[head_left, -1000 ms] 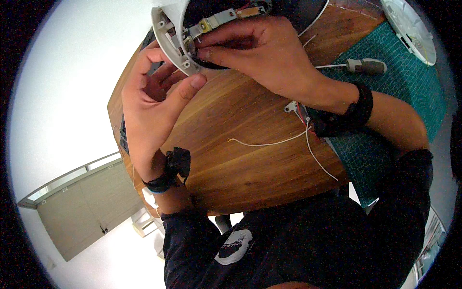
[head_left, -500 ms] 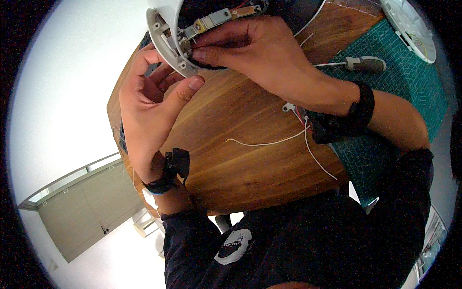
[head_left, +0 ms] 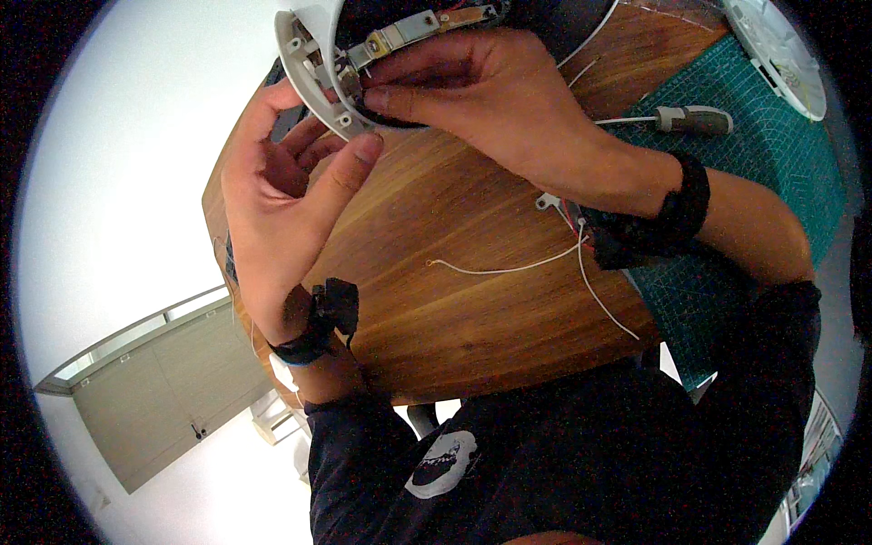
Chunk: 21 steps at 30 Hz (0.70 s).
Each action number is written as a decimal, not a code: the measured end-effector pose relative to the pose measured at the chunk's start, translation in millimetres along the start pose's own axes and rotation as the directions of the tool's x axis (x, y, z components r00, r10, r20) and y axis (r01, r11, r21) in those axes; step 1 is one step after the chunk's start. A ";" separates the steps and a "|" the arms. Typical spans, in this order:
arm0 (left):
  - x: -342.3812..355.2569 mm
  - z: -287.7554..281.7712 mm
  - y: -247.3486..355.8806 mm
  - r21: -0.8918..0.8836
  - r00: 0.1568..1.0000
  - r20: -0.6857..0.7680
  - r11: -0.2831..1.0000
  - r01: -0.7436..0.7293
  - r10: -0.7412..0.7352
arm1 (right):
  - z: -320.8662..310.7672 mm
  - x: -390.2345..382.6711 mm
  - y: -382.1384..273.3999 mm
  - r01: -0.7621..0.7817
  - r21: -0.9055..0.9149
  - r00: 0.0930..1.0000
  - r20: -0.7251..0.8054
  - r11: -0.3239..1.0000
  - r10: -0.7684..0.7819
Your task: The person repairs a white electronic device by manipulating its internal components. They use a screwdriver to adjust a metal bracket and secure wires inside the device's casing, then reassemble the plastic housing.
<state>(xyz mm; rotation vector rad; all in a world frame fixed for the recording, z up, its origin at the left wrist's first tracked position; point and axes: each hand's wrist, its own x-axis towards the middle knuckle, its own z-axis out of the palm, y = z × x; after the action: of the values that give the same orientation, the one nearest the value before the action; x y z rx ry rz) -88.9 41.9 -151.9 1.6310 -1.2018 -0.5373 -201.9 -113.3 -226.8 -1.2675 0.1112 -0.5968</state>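
Note:
A white curved plastic housing (head_left: 320, 102) of an appliance stands at the top of the head view, its dark inside facing up. My left hand (head_left: 282, 182) grips the housing's lower left rim, fingers behind it and thumb near the lower edge. Inside the opening, a metal bracket with a yellowish part (head_left: 391, 41) runs up to the right. My right hand (head_left: 490, 91) reaches in below this bracket, thumb and fingers pinched beside small metal parts at the rim. Whatever they pinch is hidden by the fingers.
A wooden table (head_left: 472, 318) lies under my hands, with a thin white wire (head_left: 509, 271) on it. At right, a green cutting mat (head_left: 772, 173) carries a screwdriver (head_left: 695, 121). Beyond it is a white oval cover (head_left: 781, 64). Small wired parts (head_left: 549, 202) lie under my right wrist.
Both hands keep almost the same pose at the housing. My left thumb has shifted slightly up, and the whole view has drifted a little.

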 end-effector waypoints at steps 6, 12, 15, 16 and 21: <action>-0.4 1.8 0.4 -0.034 1.000 -0.015 0.999 0.006 -0.006 | -0.8 1.0 3.0 0.010 -0.002 1.000 -0.006 1.000 -0.010; -0.6 -0.2 -3.2 -0.049 0.999 -0.003 0.998 -0.046 0.046 | -2.3 1.2 1.2 0.032 -0.051 0.999 0.018 0.998 -0.031; -0.1 0.6 -3.6 -0.050 0.999 -0.014 0.998 -0.033 0.032 | -2.7 1.1 1.2 0.006 -0.023 1.000 0.022 1.000 -0.005; 0.4 2.1 -3.1 -0.046 0.999 -0.020 0.998 -0.037 0.036 | -2.9 1.1 1.0 -0.012 -0.009 1.000 0.024 1.000 0.012; -0.6 -5.2 -14.2 0.157 0.997 -0.028 0.985 -0.067 0.073 | -1.0 0.8 2.1 -0.024 -0.054 0.999 0.027 0.998 0.026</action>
<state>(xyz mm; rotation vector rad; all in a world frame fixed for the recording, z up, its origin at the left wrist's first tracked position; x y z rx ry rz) -78.7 44.9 -162.6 1.7147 -1.2978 -0.3774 -200.8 -114.2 -228.9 -1.3240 0.1209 -0.5577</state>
